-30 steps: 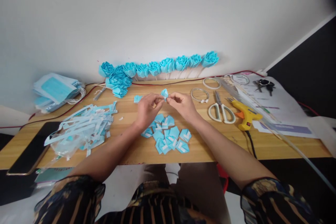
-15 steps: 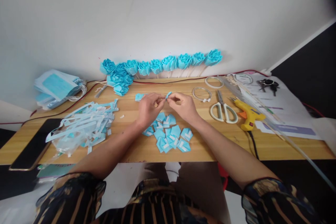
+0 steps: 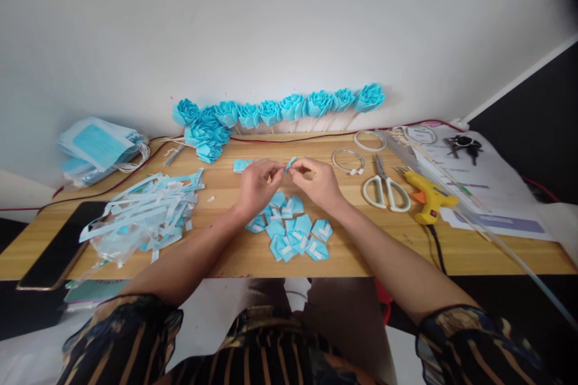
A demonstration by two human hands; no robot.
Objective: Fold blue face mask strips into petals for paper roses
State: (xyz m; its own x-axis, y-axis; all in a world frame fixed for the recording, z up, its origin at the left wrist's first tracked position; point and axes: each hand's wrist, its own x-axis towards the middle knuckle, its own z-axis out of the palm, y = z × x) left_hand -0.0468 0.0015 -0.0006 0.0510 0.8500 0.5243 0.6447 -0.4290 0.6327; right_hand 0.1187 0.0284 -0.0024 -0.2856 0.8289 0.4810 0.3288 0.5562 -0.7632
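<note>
A small blue folded piece (image 3: 291,163) is pinched between the fingertips of my left hand (image 3: 261,186) and my right hand (image 3: 316,183), which meet above the middle of the desk. Both hands have their fingers closed on it. Another blue piece (image 3: 241,165) lies just behind my left hand, partly covered by it. Below the hands, several folded blue pieces (image 3: 301,225), some with white strips showing, are spread in a loose heap between my forearms.
Blue flowers on sticks (image 3: 292,107) lean on the wall. At left are masks (image 3: 97,144), cut strips (image 3: 158,204) and a phone (image 3: 63,246). At right lie wire rings (image 3: 348,160), scissors (image 3: 386,186), a yellow glue gun (image 3: 431,195), keys (image 3: 465,144) and papers (image 3: 501,192).
</note>
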